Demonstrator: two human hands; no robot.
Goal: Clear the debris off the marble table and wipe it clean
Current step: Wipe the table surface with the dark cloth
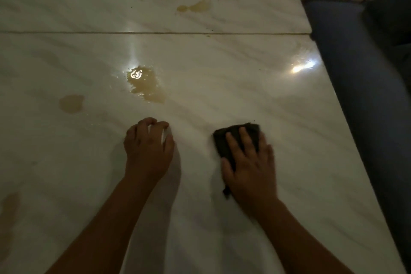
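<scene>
1 white veined marble tabletop: flat, open ahead and leftward. 1 large tan liquid puddle, 1 small tan patch: low, no bar to a passing hand. 1 blue upholstered seat: flanks the right edge, closing that side.

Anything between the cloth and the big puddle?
No: head view shows only bare marble between cloth and puddle.
</scene>
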